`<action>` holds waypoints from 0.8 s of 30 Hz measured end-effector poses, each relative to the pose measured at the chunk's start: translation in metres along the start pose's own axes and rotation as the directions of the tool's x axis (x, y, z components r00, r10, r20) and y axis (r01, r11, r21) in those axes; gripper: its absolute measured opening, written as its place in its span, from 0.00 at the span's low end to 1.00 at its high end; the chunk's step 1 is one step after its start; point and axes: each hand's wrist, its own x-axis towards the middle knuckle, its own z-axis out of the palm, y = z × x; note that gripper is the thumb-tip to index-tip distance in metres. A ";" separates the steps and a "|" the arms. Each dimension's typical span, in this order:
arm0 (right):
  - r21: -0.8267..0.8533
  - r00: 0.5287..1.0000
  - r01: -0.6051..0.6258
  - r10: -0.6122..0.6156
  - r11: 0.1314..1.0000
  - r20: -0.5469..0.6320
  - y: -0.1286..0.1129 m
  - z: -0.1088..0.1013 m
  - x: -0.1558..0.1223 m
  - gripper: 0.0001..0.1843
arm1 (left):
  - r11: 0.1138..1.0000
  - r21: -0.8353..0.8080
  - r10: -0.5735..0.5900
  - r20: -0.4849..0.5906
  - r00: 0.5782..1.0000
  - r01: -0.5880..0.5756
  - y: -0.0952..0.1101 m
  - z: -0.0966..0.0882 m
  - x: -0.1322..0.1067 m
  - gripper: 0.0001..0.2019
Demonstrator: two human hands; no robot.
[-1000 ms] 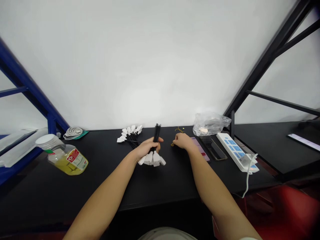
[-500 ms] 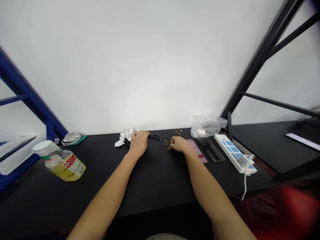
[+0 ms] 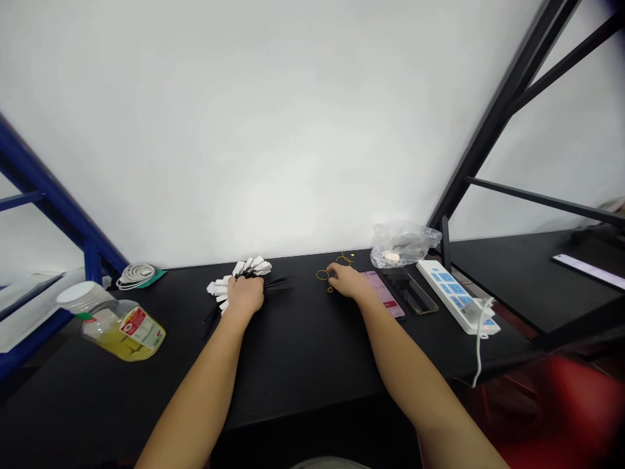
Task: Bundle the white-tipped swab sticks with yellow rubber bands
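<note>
**Left hand [image 3: 244, 293] on tagged black cable ties [image 3: 249, 267], right hand [image 3: 346, 280] at gold elastic bands [image 3: 322, 275]**

Logged this one from the head feed, nearest first. Both bare forearms came in from the bottom edge across the black desk [image 3: 293, 384]. The left hand lay palm down and closed over the middle of the bundle, so I read it as gripping, though the fingers were hidden from my view. The ties fanned out both ways, with white tags to the left and loose black tails poking out to the right and below. The bundle sat on the desk, well left of the right hand. My handling call: light, springy and a bit slick, with flimsy tags, so best taken around the straps at mid-length, not by the tags.

The right hand was half curled, fingertips [image 3: 331, 281] down on the desk right by the bands. Couldn't tell if it had pinched one. The bands looked thin, soft and limp, so they'd be fiddly to lift and probably need a fingertip pinch.

Just right of that hand lay a pink-screened phone [image 3: 385, 294], then a dark glass slab [image 3: 415, 293]. Further right was a white power strip [image 3: 452, 293] with blue sockets and a white cable [image 3: 481, 345]. Behind them sat a clear plastic bag [image 3: 403, 244]. Far left stood a jar of yellow liquid [image 3: 124, 331] on its side, and a coiled white cable [image 3: 135, 275] lay at the wall.
</note>
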 end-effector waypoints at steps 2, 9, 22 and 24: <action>0.001 0.999 0.035 -0.035 0.999 0.016 -0.003 0.003 0.000 0.17 | 0.999 -0.009 -0.045 0.014 0.999 0.046 -0.008 -0.005 -0.002 0.10; -0.023 0.998 -0.063 0.064 0.998 0.009 0.004 0.006 0.006 0.06 | 0.968 -0.244 0.007 -0.205 0.979 -0.058 0.015 -0.033 -0.017 0.14; 0.108 0.909 0.346 -0.304 0.932 -0.284 -0.040 0.001 -0.017 0.13 | 0.356 -0.896 -0.157 -0.337 0.928 -0.265 0.074 0.014 -0.013 0.10; 0.105 0.889 0.407 -0.367 0.907 -0.275 -0.047 0.006 -0.020 0.13 | 0.463 -0.789 -0.051 -0.479 0.876 -0.404 0.067 0.014 -0.012 0.07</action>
